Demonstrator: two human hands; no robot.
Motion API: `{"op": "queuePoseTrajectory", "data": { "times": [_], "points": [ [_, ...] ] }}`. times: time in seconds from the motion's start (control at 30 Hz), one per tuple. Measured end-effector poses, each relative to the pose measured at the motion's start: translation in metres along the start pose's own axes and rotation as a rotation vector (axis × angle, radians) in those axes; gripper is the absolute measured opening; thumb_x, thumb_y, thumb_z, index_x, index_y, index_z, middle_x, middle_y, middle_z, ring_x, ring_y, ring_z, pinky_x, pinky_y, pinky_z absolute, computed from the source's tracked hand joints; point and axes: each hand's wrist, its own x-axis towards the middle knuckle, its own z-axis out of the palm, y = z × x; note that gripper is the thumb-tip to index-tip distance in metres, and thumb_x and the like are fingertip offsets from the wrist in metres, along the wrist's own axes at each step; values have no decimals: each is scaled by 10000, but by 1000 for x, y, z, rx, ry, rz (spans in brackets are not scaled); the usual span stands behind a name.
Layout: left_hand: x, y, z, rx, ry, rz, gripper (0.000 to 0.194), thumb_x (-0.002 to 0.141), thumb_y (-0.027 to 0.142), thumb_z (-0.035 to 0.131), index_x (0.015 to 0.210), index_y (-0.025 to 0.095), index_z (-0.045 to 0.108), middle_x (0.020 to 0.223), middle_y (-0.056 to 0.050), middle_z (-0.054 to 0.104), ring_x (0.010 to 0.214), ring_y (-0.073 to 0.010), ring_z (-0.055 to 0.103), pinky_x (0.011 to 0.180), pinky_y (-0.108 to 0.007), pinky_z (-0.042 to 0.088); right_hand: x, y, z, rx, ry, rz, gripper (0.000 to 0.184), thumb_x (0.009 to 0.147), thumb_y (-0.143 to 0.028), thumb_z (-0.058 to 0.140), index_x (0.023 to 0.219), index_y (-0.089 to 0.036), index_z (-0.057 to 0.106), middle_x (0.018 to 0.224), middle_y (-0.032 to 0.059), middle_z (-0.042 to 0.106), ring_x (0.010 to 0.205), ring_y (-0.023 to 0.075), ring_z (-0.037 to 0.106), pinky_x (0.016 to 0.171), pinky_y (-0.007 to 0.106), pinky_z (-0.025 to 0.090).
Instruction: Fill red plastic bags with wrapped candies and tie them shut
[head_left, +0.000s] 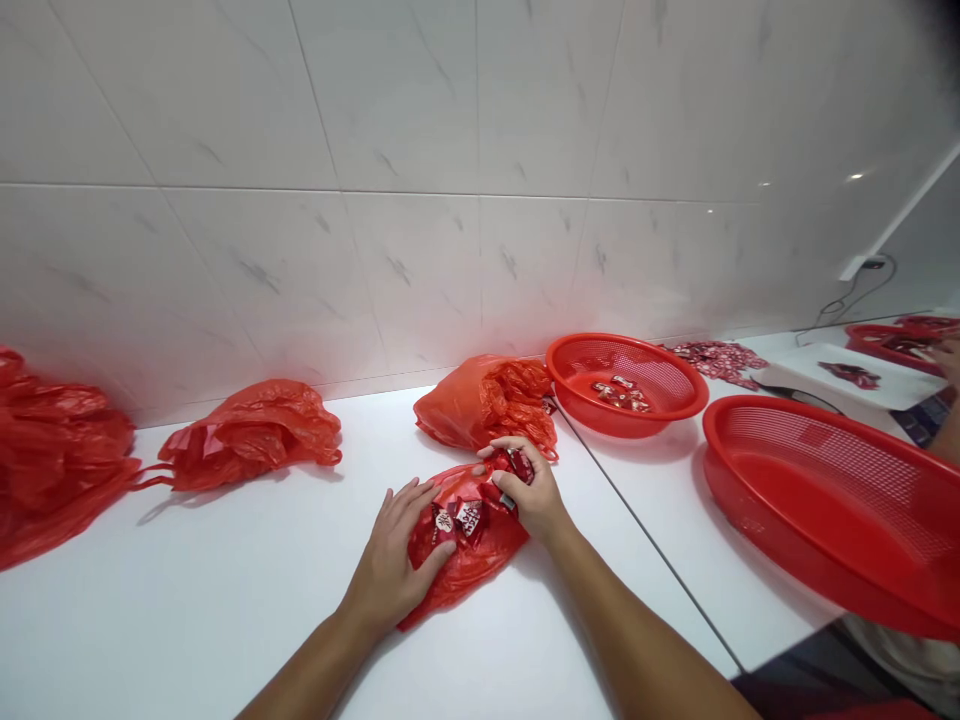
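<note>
A thin red plastic bag [480,568] lies flat on the white table in front of me. Small dark-red wrapped packets [469,518] with white lettering lie on or in it. Along the bag's left side rests my left hand [401,548], fingers stretched out and thumb near the packets. My right hand [534,492] is closed round several of the same shiny red packets, over the bag's upper right part. Just behind it sits a fuller red plastic bag [480,400], its mouth crumpled towards the right.
A round red basket [630,425] at the back right holds a few packets. Nearer, a large red basket [795,545] overhangs the table edge. Packets are heaped [716,358] by the wall, beside a white scale-like platform [859,375]. Crumpled red bags [251,435] lie left. Someone's arm shows far right.
</note>
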Motion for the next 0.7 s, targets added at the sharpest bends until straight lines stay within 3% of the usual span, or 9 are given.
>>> {"op": "queuePoseTrajectory", "data": {
  "times": [0.13, 0.27, 0.37, 0.5, 0.7],
  "points": [
    [2, 19, -4, 18, 190, 193, 571, 943, 233, 696, 1485, 267, 519, 1437, -105, 650, 1400, -313, 560, 1252, -645, 332, -12, 10, 20, 160, -105, 121, 322, 861, -234, 728, 1174, -261, 658, 1190, 50, 746, 1041, 224, 734, 934, 372, 584],
    [3, 28, -8, 24, 335, 309, 398, 937, 115, 686, 1300, 275, 646, 1128, -49, 757, 1162, -242, 676, 1166, -537, 434, -22, 12, 37, 272, -171, 196, 296, 859, -282, 764, 1137, -232, 673, 1158, 73, 759, 1087, 243, 720, 994, 397, 566],
    [3, 27, -11, 17, 332, 335, 335, 939, 95, 683, 1210, 292, 677, 993, -5, 766, 1021, -210, 701, 1121, -504, 449, -22, 8, 40, 329, -184, 229, 332, 851, -367, 795, 1117, -219, 662, 1120, 86, 766, 1028, 257, 736, 980, 438, 583],
    [2, 27, -13, -18, 315, 278, 361, 932, 108, 673, 1224, 319, 663, 1003, 1, 760, 986, -212, 706, 1093, -504, 467, -20, 0, 40, 347, -197, 253, 397, 842, -472, 802, 1095, -218, 632, 1069, 93, 762, 958, 266, 746, 894, 451, 616],
    [-2, 28, -14, -76, 377, 237, 434, 929, 74, 629, 1278, 333, 635, 1028, -14, 707, 994, -221, 686, 1075, -524, 499, -18, 0, 35, 370, -179, 342, 525, 804, -586, 827, 1125, -221, 629, 984, 73, 721, 809, 210, 716, 677, 332, 615]
  ]
}}
